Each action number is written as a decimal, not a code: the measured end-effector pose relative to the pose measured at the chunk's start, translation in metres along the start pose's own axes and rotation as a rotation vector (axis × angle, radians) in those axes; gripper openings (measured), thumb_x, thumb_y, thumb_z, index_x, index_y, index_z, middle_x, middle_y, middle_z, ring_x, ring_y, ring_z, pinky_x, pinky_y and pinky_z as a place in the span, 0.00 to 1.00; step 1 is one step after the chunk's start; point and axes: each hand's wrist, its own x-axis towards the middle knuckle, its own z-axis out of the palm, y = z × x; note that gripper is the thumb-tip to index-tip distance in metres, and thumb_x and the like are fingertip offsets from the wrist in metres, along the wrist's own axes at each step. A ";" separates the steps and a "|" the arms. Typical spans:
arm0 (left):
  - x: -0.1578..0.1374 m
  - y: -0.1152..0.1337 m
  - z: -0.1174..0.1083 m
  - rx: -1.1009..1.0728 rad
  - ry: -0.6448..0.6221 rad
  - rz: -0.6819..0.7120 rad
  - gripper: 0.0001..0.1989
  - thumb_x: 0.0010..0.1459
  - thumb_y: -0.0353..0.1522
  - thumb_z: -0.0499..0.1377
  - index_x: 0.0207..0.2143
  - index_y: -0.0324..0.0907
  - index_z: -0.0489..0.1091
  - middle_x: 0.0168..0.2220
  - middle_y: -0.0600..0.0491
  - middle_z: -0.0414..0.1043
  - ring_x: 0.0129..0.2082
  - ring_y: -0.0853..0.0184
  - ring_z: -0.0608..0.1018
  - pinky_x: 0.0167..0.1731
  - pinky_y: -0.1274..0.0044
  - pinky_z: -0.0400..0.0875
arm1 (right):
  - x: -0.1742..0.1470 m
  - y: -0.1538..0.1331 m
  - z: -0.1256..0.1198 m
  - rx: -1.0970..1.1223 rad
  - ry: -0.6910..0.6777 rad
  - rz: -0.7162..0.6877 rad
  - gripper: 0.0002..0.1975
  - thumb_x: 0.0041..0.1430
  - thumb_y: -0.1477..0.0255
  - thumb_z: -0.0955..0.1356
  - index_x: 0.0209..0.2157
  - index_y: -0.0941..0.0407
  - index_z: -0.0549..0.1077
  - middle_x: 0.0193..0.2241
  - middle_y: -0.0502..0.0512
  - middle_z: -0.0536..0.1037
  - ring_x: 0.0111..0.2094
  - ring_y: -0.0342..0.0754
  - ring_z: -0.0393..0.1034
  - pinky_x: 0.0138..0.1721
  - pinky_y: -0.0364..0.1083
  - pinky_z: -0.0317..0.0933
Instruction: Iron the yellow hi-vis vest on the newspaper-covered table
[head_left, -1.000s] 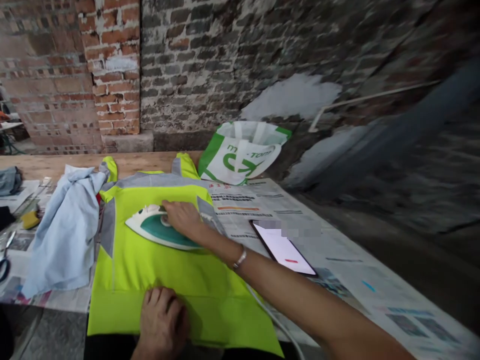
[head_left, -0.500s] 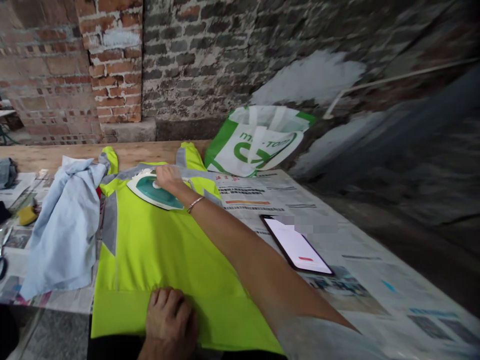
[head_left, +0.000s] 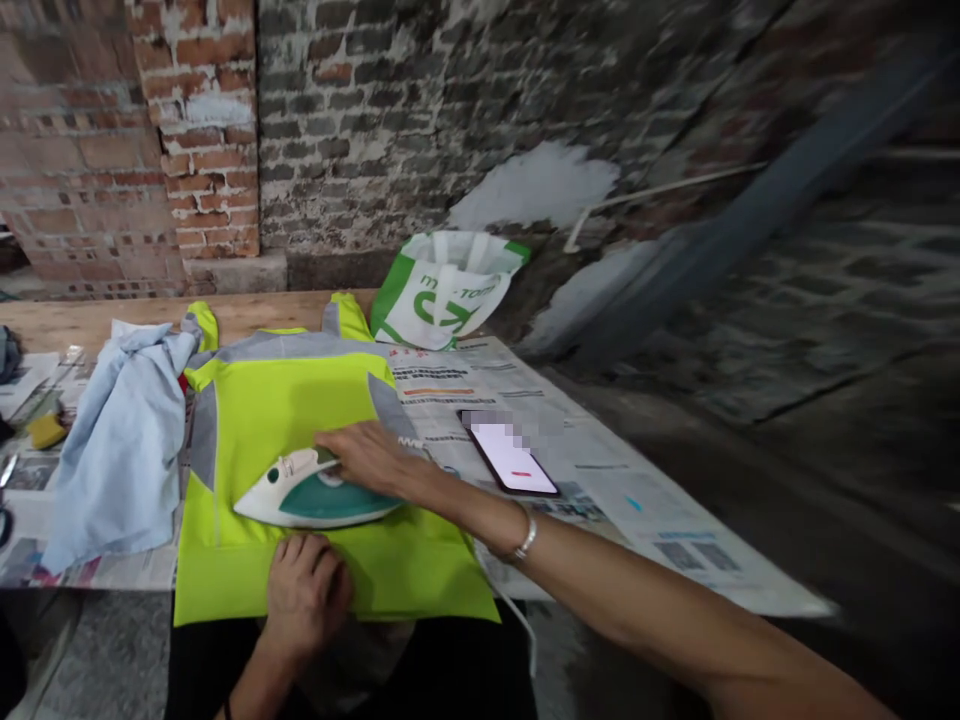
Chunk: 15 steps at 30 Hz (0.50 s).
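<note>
Left hand lies at the near hem of the yellow-green and grey garment, fingers curled; whether they pinch fabric cannot be told. Just beyond it, the teal-and-white iron sits on the garment's lower half, nose to the left, right hand wrapped around its handle. Light-blue cloth lies left of the garment; phone to the right, on newspaper. Farther back: white-and-green bag, then brick wall.
</note>
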 end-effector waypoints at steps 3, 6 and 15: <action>0.002 -0.001 -0.001 0.005 0.006 0.019 0.06 0.60 0.24 0.59 0.35 0.44 0.70 0.35 0.53 0.75 0.37 0.63 0.75 0.36 0.72 0.69 | -0.012 -0.003 -0.002 0.019 -0.002 -0.035 0.10 0.64 0.70 0.68 0.45 0.53 0.79 0.44 0.58 0.85 0.46 0.56 0.78 0.39 0.46 0.58; 0.005 -0.002 -0.003 0.006 -0.001 0.027 0.07 0.60 0.24 0.58 0.36 0.44 0.70 0.35 0.53 0.75 0.36 0.63 0.75 0.35 0.72 0.69 | -0.016 0.004 -0.001 0.031 -0.006 -0.030 0.10 0.63 0.72 0.68 0.46 0.54 0.78 0.44 0.59 0.84 0.47 0.56 0.78 0.39 0.46 0.58; -0.003 -0.010 0.011 0.047 0.065 0.069 0.07 0.63 0.25 0.57 0.39 0.45 0.72 0.35 0.52 0.78 0.33 0.64 0.79 0.36 0.73 0.72 | 0.034 0.054 -0.008 -0.010 0.117 0.109 0.14 0.65 0.69 0.67 0.51 0.53 0.77 0.48 0.60 0.83 0.48 0.55 0.78 0.44 0.46 0.63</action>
